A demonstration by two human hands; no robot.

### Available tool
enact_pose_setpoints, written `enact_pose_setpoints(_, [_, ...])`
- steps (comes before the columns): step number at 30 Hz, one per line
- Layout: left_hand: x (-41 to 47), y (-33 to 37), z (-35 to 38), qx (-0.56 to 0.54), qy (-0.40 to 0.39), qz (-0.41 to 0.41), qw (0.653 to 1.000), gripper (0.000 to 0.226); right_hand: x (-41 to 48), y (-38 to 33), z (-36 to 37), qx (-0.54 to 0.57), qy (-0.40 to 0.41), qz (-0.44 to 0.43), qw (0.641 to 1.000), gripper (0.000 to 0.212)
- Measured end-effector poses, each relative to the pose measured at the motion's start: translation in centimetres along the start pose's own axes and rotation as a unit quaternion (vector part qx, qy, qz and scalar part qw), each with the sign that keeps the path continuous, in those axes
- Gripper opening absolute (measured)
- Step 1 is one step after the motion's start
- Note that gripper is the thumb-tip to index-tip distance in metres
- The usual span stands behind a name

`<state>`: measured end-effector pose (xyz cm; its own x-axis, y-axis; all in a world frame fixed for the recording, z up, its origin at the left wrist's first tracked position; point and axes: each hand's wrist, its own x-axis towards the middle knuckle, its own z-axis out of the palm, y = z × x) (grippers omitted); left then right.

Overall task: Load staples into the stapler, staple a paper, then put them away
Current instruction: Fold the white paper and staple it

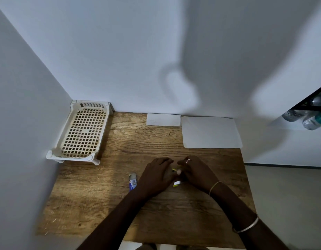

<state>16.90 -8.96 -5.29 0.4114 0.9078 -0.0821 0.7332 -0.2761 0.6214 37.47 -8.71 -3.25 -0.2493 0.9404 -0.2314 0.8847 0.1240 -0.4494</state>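
My left hand [157,175] and my right hand [196,171] meet at the middle of the wooden table [120,141], both closed around a small yellow and white object [176,183], probably the stapler, mostly hidden by my fingers. A small blue and white staple box [132,181] lies on the table just left of my left hand. Two white papers lie at the back edge: a small one [163,119] and a larger one [211,132] to its right.
A white plastic lattice tray [65,127] stands at the table's back left corner against the wall. White walls close the left and back sides. Plastic bottles [311,120] lie on a shelf at the far right. Floor shows beyond the table's right edge.
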Motion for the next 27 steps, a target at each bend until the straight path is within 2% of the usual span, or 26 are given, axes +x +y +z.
enact_pose_setpoints(2, [1.0, 0.3, -1.1, -0.052, 0.036, -0.012, 0.998, 0.045, 1.3, -0.6, -0.6, 0.016, 0.019, 0.010, 1.000, 0.032])
enact_pose_setpoints(5, [3.0, 0.4, -2.8, -0.099, 0.095, -0.040, 0.990, 0.033, 3.8, -1.3, -1.5, 0.026, 0.045, 0.010, 0.999, 0.029])
enact_pose_setpoints(15, [9.7, -3.5, -5.6, 0.083, 0.017, -0.055, 0.995, 0.064, 12.6, -1.2, -1.4, -0.052, 0.067, 0.029, 0.996, 0.061])
enact_pose_setpoints(20, [12.7, -5.6, -5.2, 0.172, -0.043, -0.073, 0.981, 0.073, 16.1, -0.9, 0.2, -0.103, 0.037, 0.031, 0.994, 0.077])
enact_pose_setpoints(27, [14.5, -7.5, -3.9, 0.205, -0.074, -0.069, 0.973, 0.068, 18.2, -0.7, 2.2, -0.129, 0.016, 0.038, 0.991, 0.073])
